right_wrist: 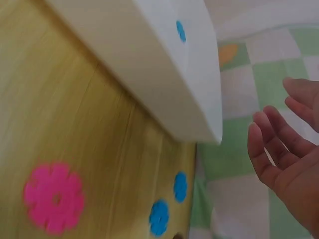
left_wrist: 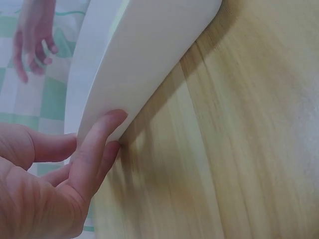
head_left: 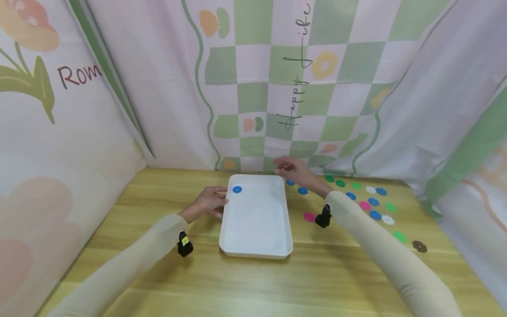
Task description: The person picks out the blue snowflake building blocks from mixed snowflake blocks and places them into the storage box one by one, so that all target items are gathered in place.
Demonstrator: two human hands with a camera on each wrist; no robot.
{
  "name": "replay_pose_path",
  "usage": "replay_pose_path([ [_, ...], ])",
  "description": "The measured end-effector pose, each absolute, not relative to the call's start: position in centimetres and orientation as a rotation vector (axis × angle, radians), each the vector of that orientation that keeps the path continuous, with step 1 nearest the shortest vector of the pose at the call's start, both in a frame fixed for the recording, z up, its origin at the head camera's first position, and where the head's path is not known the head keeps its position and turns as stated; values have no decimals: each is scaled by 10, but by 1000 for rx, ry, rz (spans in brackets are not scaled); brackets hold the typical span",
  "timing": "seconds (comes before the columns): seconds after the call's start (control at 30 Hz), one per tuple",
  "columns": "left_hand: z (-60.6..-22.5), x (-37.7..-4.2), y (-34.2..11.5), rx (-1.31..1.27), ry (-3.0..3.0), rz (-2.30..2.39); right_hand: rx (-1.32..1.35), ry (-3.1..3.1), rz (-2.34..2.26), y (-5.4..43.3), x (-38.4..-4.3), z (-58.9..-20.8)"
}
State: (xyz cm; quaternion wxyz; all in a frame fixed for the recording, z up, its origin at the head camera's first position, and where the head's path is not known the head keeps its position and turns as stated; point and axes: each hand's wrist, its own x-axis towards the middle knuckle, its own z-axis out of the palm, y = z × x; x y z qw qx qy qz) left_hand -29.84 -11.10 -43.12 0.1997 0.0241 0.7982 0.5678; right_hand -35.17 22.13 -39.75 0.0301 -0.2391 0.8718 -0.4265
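Flower-shaped discs were apparently being loaded into the white tray: 1 blue disc inside; 6 blue, 3 light-green, 2 dark-green, 2 pink, 2 white, 1 brown visible on the table. The tray was touched by the left hand; near its far corner, nothing was gripped by the right hand, both hands' fingers parted. Next, a pinch seemed needed.

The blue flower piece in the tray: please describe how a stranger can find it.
On the wooden table stands a white tray. The blue flower piece lies inside, near the far left corner. It is the only piece in the tray.
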Motion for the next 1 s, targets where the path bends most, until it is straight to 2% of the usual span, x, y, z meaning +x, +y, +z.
replay_pose_path([
  [0.3,-432,-298,-115,82,2235,1572,-762,2741,-1327,271,-345,-420],
  [1.0,-432,-306,-113,109,2224,1587,-589,2685,-1164,316,-336,-443],
])
